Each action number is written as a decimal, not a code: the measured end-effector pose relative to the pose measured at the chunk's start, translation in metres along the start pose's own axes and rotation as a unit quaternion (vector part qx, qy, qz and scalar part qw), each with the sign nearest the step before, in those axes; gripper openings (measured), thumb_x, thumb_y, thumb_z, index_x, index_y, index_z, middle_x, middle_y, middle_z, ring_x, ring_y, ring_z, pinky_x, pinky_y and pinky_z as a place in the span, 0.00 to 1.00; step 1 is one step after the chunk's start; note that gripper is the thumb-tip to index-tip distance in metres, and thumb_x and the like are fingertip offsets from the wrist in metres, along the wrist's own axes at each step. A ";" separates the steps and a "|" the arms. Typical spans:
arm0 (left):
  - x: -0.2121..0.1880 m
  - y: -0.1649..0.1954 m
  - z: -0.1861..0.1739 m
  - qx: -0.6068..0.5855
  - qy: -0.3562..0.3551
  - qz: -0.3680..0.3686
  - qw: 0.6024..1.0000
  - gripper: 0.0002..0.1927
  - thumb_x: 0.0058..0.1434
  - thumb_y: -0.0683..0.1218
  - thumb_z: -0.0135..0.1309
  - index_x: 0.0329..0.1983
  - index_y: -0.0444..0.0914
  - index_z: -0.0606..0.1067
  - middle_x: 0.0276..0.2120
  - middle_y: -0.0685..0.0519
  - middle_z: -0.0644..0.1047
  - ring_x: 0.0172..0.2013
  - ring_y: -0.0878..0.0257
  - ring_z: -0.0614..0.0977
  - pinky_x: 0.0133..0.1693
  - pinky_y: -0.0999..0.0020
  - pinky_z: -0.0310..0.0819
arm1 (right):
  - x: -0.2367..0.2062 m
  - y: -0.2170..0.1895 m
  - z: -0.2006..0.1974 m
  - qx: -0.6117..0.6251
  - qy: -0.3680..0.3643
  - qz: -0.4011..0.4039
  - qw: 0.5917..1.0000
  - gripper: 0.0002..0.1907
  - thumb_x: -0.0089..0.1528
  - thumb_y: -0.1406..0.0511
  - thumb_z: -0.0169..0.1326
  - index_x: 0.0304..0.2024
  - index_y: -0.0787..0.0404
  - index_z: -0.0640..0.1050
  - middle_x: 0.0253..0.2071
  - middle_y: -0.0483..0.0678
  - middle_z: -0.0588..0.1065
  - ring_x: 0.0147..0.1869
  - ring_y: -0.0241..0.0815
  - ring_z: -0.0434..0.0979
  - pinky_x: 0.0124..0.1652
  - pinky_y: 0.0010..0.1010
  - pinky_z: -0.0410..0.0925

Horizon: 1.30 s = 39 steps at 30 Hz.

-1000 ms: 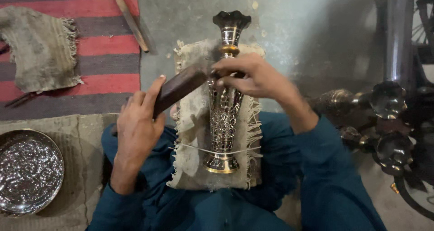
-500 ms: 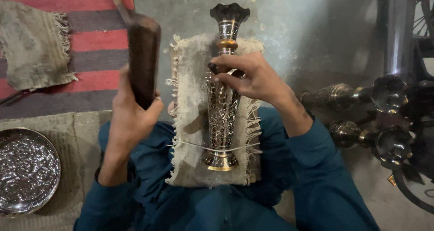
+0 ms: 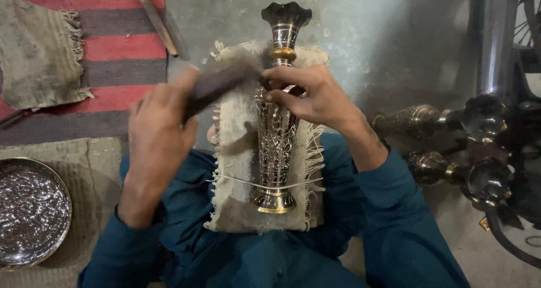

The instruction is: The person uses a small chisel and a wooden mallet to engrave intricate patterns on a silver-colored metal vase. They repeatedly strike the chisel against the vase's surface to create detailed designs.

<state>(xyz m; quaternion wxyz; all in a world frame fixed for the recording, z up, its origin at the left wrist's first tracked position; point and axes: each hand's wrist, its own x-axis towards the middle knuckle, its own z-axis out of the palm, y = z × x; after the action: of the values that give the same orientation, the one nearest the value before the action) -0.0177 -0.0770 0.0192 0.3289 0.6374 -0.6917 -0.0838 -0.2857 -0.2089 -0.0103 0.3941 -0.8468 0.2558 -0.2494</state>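
At the near left edge lay a round metal bowl (image 3: 31,212), its inside shiny and dimpled, resting on a grey mat (image 3: 84,158). Beyond it, at the far left, a frayed sackcloth rag (image 3: 36,48) lay on a red and grey striped rug (image 3: 121,46), and a wooden stick (image 3: 155,19) lay slantwise over the rug's right edge. The left hand (image 3: 160,133) was clenched around a dark wooden mallet (image 3: 220,85), which was blurred and pointed rightward towards the vase's neck; whether it touched the metal could not be told. The vase (image 3: 276,130), tall and of engraved brass and silver-coloured metal with a dark fluted mouth at the far end and a gold-rimmed foot at the near end, lay lengthwise on a frayed cloth pad (image 3: 236,170) across the lap of the person in blue clothes (image 3: 389,226). A thin cord (image 3: 236,179) ran across pad and vase just above the foot. The right hand (image 3: 313,94) grasped the vase's upper body from the right, fingers curled over it and fingertips pinched close to the mallet's end; whether they held a small tool there could not be told. To the right, on the grey floor (image 3: 394,34), two more vases (image 3: 428,141) lay on their sides, with dark metal parts beyond them at the right edge.
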 end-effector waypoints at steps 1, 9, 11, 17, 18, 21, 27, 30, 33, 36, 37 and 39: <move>0.000 -0.001 0.000 0.079 -0.026 -0.009 0.997 0.40 0.54 0.36 0.62 0.71 0.46 0.64 0.50 0.41 0.75 0.53 0.42 0.79 0.53 0.49 0.72 | 0.000 -0.002 0.000 0.007 0.005 -0.015 1.000 0.16 0.66 0.71 0.59 0.57 0.60 0.78 0.41 0.48 0.83 0.39 0.38 0.87 0.40 0.29 0.82; 0.004 -0.001 0.003 0.093 -0.014 -0.012 0.996 0.39 0.55 0.37 0.62 0.70 0.46 0.65 0.47 0.43 0.75 0.50 0.43 0.79 0.49 0.48 0.72 | 0.000 -0.007 -0.001 -0.030 0.012 0.017 0.999 0.18 0.63 0.70 0.62 0.56 0.60 0.79 0.36 0.48 0.84 0.36 0.39 0.84 0.35 0.30 0.76; 0.005 -0.002 0.003 -0.082 0.036 0.010 0.996 0.38 0.55 0.38 0.60 0.70 0.43 0.62 0.54 0.42 0.74 0.53 0.43 0.77 0.50 0.52 0.73 | 0.000 -0.006 -0.001 -0.014 0.022 -0.008 1.000 0.18 0.64 0.70 0.62 0.56 0.60 0.78 0.41 0.49 0.83 0.40 0.38 0.85 0.40 0.29 0.79; 0.006 -0.002 0.004 -0.102 0.040 0.008 0.994 0.38 0.58 0.37 0.59 0.71 0.42 0.61 0.56 0.43 0.74 0.56 0.44 0.77 0.52 0.53 0.73 | 0.001 -0.002 0.000 -0.015 0.028 -0.031 0.999 0.18 0.64 0.70 0.62 0.57 0.60 0.78 0.43 0.49 0.83 0.43 0.39 0.86 0.43 0.29 0.80; 0.006 -0.002 0.004 -0.011 0.011 0.001 1.000 0.38 0.57 0.37 0.61 0.70 0.44 0.63 0.52 0.43 0.74 0.54 0.43 0.78 0.51 0.51 0.72 | 0.000 -0.002 -0.001 -0.024 0.034 -0.032 0.999 0.18 0.64 0.69 0.62 0.57 0.60 0.78 0.43 0.49 0.83 0.43 0.39 0.86 0.43 0.30 0.79; 0.006 -0.001 0.003 0.081 -0.011 -0.006 0.997 0.38 0.55 0.36 0.62 0.69 0.45 0.64 0.48 0.43 0.75 0.51 0.43 0.79 0.51 0.49 0.72 | -0.001 0.000 -0.001 -0.033 0.021 -0.016 0.999 0.17 0.64 0.70 0.62 0.56 0.61 0.79 0.41 0.48 0.84 0.39 0.40 0.86 0.39 0.32 0.77; 0.007 -0.001 0.006 0.095 -0.014 -0.009 0.995 0.37 0.57 0.35 0.61 0.70 0.45 0.64 0.49 0.44 0.75 0.51 0.44 0.79 0.51 0.49 0.72 | 0.001 0.005 0.000 -0.028 0.013 -0.039 0.999 0.17 0.65 0.71 0.59 0.57 0.61 0.79 0.41 0.47 0.83 0.41 0.39 0.86 0.40 0.29 0.79; 0.006 -0.002 0.008 0.000 0.011 0.003 1.000 0.38 0.57 0.35 0.60 0.71 0.43 0.62 0.53 0.43 0.74 0.54 0.44 0.78 0.52 0.52 0.73 | -0.001 0.006 -0.001 0.005 0.010 -0.031 0.999 0.17 0.66 0.70 0.59 0.57 0.62 0.78 0.43 0.49 0.83 0.42 0.39 0.86 0.42 0.28 0.81; 0.005 -0.003 0.007 0.091 -0.017 -0.002 0.996 0.39 0.57 0.35 0.62 0.71 0.47 0.63 0.52 0.44 0.75 0.54 0.44 0.79 0.53 0.49 0.72 | -0.002 0.006 -0.002 -0.021 0.006 -0.046 0.999 0.18 0.65 0.70 0.59 0.58 0.61 0.78 0.41 0.48 0.84 0.41 0.38 0.86 0.40 0.29 0.78; 0.004 -0.001 0.009 -0.009 0.015 0.013 1.000 0.40 0.58 0.35 0.60 0.73 0.45 0.62 0.57 0.43 0.74 0.58 0.45 0.78 0.57 0.51 0.73 | -0.001 0.006 -0.003 0.016 -0.010 -0.018 1.000 0.17 0.66 0.70 0.59 0.58 0.60 0.77 0.43 0.48 0.83 0.41 0.37 0.86 0.39 0.28 0.80; 0.004 0.000 0.009 0.077 -0.011 0.002 0.997 0.39 0.58 0.35 0.62 0.72 0.47 0.64 0.51 0.45 0.76 0.54 0.45 0.79 0.53 0.49 0.72 | -0.001 0.006 -0.004 0.011 -0.009 -0.038 0.999 0.17 0.66 0.70 0.59 0.58 0.60 0.78 0.43 0.48 0.84 0.41 0.37 0.86 0.40 0.28 0.79; 0.002 0.001 0.010 0.052 0.004 -0.015 0.999 0.38 0.60 0.35 0.62 0.72 0.47 0.64 0.51 0.46 0.76 0.54 0.47 0.80 0.53 0.51 0.72 | 0.001 0.008 -0.004 0.003 -0.007 -0.082 0.997 0.17 0.66 0.71 0.59 0.58 0.59 0.78 0.42 0.47 0.84 0.41 0.37 0.86 0.40 0.29 0.78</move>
<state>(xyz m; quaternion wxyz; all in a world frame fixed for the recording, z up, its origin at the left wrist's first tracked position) -0.0240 -0.0821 0.0128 0.2970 0.6645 -0.6839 -0.0504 -0.2890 -0.2158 -0.0142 0.3764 -0.8656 0.1824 -0.2754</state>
